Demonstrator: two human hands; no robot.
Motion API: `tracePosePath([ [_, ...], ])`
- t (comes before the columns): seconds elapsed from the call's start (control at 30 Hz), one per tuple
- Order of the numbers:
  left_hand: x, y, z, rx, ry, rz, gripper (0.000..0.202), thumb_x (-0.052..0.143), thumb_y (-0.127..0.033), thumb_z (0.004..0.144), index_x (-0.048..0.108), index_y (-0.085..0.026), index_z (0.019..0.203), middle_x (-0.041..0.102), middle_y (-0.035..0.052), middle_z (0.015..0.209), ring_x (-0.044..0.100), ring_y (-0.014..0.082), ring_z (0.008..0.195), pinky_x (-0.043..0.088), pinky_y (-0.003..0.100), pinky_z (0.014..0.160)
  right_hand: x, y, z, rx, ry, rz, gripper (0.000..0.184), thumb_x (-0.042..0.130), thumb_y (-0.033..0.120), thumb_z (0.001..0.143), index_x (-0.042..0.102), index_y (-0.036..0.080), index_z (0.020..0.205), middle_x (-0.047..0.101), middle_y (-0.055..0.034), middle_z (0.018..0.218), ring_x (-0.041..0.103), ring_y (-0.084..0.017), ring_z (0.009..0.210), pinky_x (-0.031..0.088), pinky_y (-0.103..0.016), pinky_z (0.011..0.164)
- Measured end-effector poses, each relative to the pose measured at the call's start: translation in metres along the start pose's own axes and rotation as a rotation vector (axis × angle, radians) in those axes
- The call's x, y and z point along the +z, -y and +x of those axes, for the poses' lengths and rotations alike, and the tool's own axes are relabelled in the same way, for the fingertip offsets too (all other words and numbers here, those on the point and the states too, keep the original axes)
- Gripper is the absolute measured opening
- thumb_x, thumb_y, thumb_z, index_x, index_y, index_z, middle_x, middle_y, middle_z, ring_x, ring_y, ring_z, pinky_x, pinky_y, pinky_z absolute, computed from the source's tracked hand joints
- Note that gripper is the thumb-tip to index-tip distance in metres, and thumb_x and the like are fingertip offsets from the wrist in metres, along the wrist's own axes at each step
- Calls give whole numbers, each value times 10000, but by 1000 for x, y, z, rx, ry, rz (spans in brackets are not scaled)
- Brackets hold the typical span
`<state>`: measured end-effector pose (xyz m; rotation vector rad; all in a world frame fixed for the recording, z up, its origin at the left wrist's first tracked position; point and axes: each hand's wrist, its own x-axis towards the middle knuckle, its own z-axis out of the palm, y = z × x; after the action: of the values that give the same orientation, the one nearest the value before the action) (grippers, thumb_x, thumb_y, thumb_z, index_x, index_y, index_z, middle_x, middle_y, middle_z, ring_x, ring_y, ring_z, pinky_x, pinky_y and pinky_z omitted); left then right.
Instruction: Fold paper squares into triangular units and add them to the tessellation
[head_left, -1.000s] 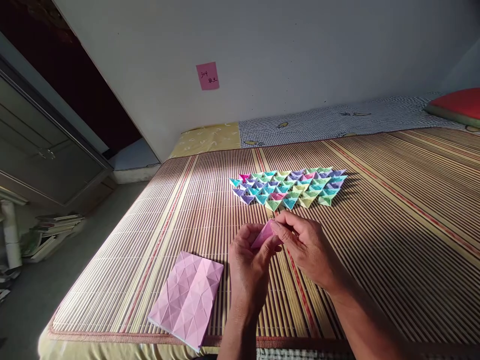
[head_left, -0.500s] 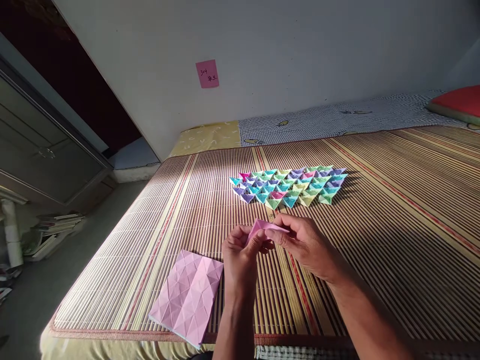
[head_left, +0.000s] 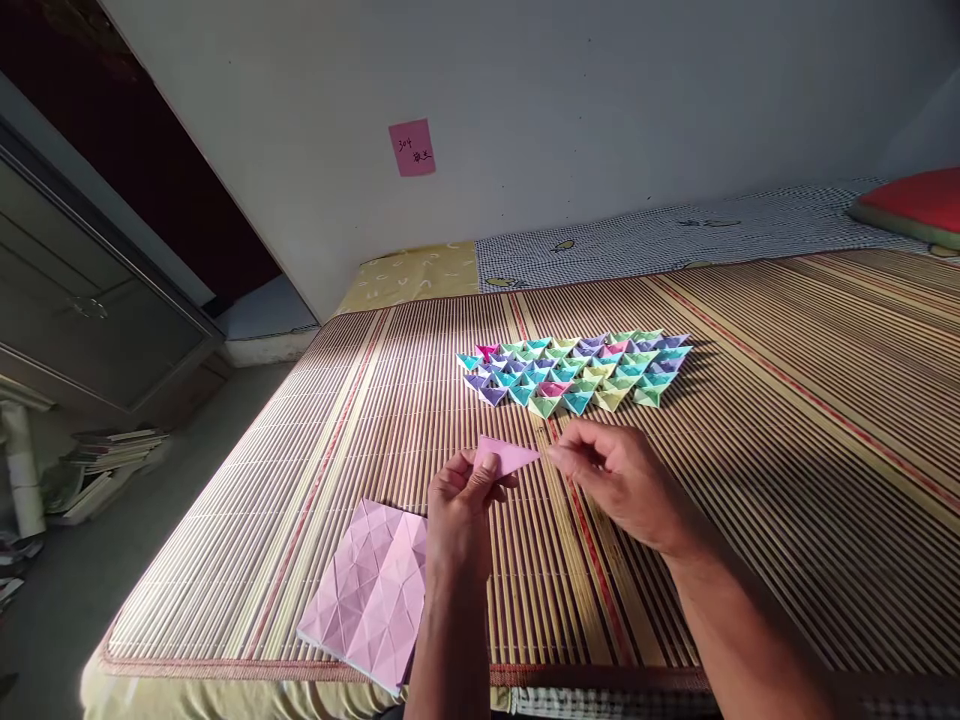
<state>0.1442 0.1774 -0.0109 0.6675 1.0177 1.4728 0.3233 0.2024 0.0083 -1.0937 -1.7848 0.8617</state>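
My left hand (head_left: 459,492) pinches a small folded pink paper piece (head_left: 508,455), a flat triangle pointing right, held just above the bamboo mat (head_left: 750,420). A short gap separates its tip from my right hand (head_left: 619,480), whose thumb and fingers are drawn together in a loose pinch with nothing seen in them. Just beyond both hands lies a tight patch of several small folded paper boats (head_left: 574,370) in teal, green, purple and pink. A stack of creased pink paper sheets (head_left: 375,590) lies on the mat at the lower left, beside my left forearm.
The mat covers a bed against a white wall bearing a pink sticky note (head_left: 412,148). A checked sheet (head_left: 675,235) and a red cushion (head_left: 911,205) lie at the back right. Left of the bed are floor, a cabinet (head_left: 82,290) and stacked books (head_left: 97,465).
Both hands were pressing the pink piece together; my right hand has let go and shifted slightly right, while my left hand keeps the piece, which now shows as a flat triangle.
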Motion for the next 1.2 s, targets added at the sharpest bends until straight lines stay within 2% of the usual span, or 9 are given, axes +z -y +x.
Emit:
tracePosePath([
  [0.1, -4, -2, 1, 40, -13, 53, 277, 862, -344, 703, 676, -141, 671, 644, 10, 632, 522, 101, 598, 405, 225, 618, -8, 0, 0, -14, -61, 8, 247, 591, 385, 970, 630, 198, 814, 558, 17, 668, 484, -128, 593, 380, -260, 545],
  [0.2, 0, 2, -1, 37, 50, 91, 271, 865, -332, 708, 680, -138, 665, 619, 1, 638, 517, 104, 621, 412, 236, 647, 0, 7, 0, 9, 75, 114, 220, 654, 410, 949, 678, 193, 976, 692, -37, 849, 626, -169, 749, 483, -277, 648],
  [0.27, 6, 6, -4, 22, 87, 78, 278, 865, -344, 714, 684, -138, 671, 613, -3, 637, 515, 104, 620, 413, 236, 642, 11, 10, 0, 46, 129, 185, 232, 655, 410, 949, 687, 182, 925, 698, -34, 824, 645, -173, 750, 508, -290, 682],
  [0.4, 14, 7, -8, 28, 128, 58, 348, 792, -453, 803, 702, -139, 681, 639, 19, 648, 552, 126, 637, 447, 254, 653, 21, 12, 0, 89, 50, 271, 265, 680, 412, 923, 666, 172, 811, 649, -11, 730, 605, -156, 687, 494, -274, 637],
  [0.5, 16, 5, -9, 44, 167, 46, 329, 755, -465, 846, 724, -150, 754, 674, 25, 700, 580, 130, 656, 466, 263, 683, 19, 11, 0, 102, -8, 303, 259, 690, 407, 905, 657, 168, 810, 640, -9, 722, 587, -147, 667, 478, -265, 612],
  [0.67, 18, 2, -11, 14, 215, 120, 291, 864, -400, 733, 718, -149, 716, 678, 20, 641, 596, 134, 622, 468, 266, 676, 16, 13, 0, 141, -22, 395, 274, 654, 417, 925, 652, 162, 825, 653, -15, 721, 613, -151, 655, 504, -281, 627],
  [0.93, 17, -1, -14, 49, 250, 263, 415, 639, -519, 916, 734, -154, 744, 739, 75, 648, 651, 161, 566, 456, 283, 624, 9, 6, 2, 128, -62, 341, 258, 672, 419, 913, 678, 173, 840, 647, -12, 748, 597, -146, 687, 488, -271, 637],
  [1.1, 13, -4, -12, 2, 245, 199, 299, 812, -444, 787, 750, -159, 852, 782, 81, 832, 717, 190, 746, 514, 275, 679, 4, 3, -2, 96, 124, 317, 207, 661, 361, 931, 686, 174, 846, 660, -19, 787, 616, -149, 735, 512, -273, 682],
  [1.2, 10, -4, -10, -15, 180, 126, 255, 871, -359, 731, 727, -155, 785, 752, 43, 754, 688, 161, 700, 523, 262, 674, 9, 5, -4, 103, 218, 286, 169, 675, 314, 907, 680, 171, 817, 647, -8, 761, 603, -136, 709, 496, -259, 655],
])
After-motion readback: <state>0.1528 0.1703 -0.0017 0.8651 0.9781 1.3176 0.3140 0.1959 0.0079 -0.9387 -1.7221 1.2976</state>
